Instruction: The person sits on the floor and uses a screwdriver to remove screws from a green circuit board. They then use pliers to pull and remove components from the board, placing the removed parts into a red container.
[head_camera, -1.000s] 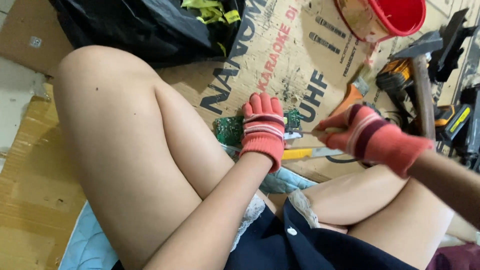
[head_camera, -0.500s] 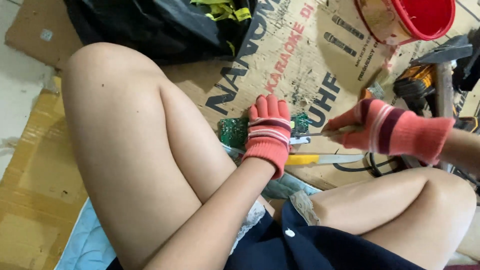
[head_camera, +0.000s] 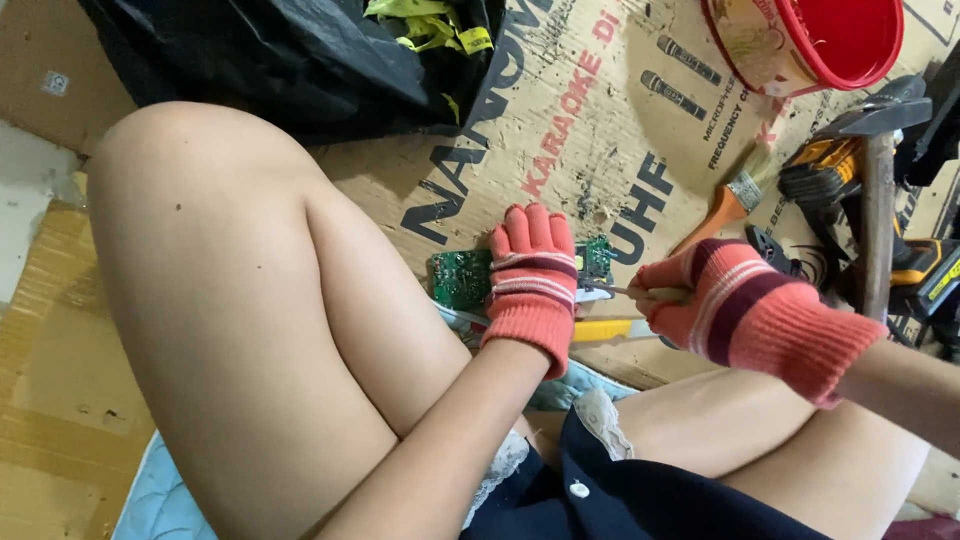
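The left hand, in a striped orange glove, lies flat with fingers together on the green circuit board, pinning it to the cardboard sheet on the floor. Just right of the board, the right hand, gloved the same way, is closed around a thin metal tool whose tip reaches the board's right edge beside the left fingers. A yellow-handled tool lies just in front of the board, between it and the person's legs.

Beyond the board to the right lie a paintbrush, a hammer and a yellow-and-black power tool. Farther right, at the top, a red bucket sits on the cardboard. A black bag lies far behind the board on the left.

The likeliest trouble, as I judge it, is the thin tool skidding off the board into the left fingers, because they press so close to its tip. The board could also slide on the cardboard if the flat hand eases up.
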